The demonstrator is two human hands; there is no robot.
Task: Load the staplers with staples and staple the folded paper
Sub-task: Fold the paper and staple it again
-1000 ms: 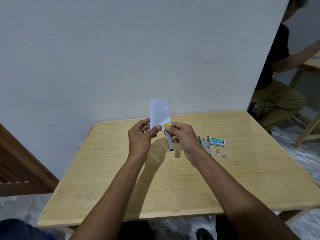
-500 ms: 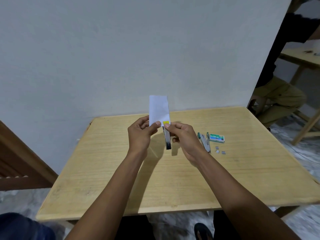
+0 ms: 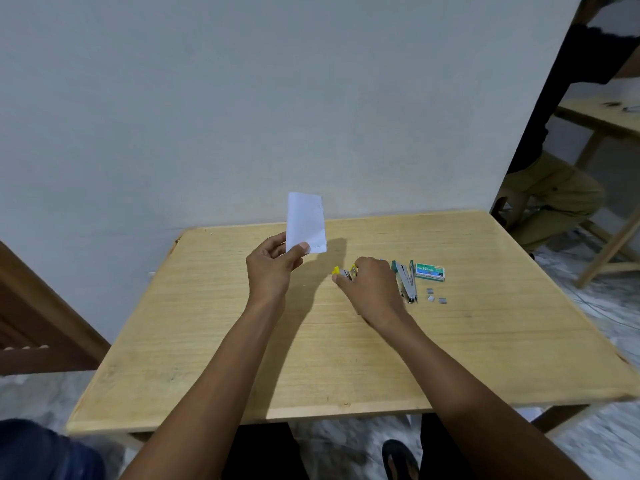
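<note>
My left hand [image 3: 273, 268] pinches the lower left corner of a folded white paper [image 3: 307, 221] and holds it upright above the table. My right hand [image 3: 370, 289] is low over the wooden table [image 3: 311, 358], fingers curled round a small yellow and metal stapler [image 3: 343, 273] that lies under it; most of the stapler is hidden by the hand. A second stapler [image 3: 406, 280], teal and metal, lies open on the table just right of my right hand. Beside it sits a green staple box [image 3: 429, 271], with a few loose staple strips [image 3: 434, 296] in front.
A white wall stands right behind the table's far edge. Another person [image 3: 554, 188] sits at the far right by another wooden table [image 3: 602, 119]. A dark wooden frame [image 3: 41, 327] stands at the left. My feet and the marble floor show under the near edge.
My right hand has drawn the yellow stapler off the paper and brought it down to the table on the right. My left hand keeps the paper raised, shifted slightly left.
</note>
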